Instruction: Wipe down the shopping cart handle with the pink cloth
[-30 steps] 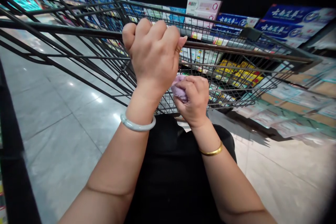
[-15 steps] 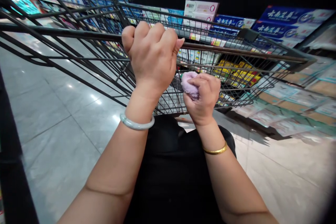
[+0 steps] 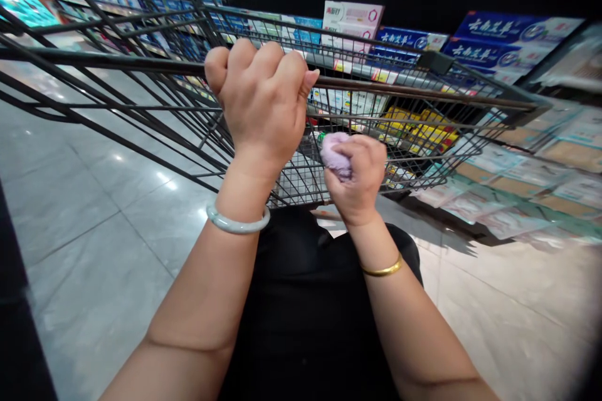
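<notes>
My left hand is wrapped tightly round the dark top rail of a shopping cart, knuckles up. Lower and to its right, my right hand clutches a fluffy lilac cloth, bunched up against the wire side of the cart. The fingers press into the cloth, and part of it is hidden behind them. A pale bangle circles my left wrist and a gold one my right. The cart leans at a slant across the view.
Behind the cart, a shelf holds blue toothpaste-style boxes, white-and-pink boxes and yellow packs. Clear plastic packets hang or lie at the right. Grey tiled floor spreads out at the left.
The cart, both hands and the shelf have shifted slightly left in view. My right hand has moved a little against the wires, still holding the cloth; my left hand keeps its grip.
</notes>
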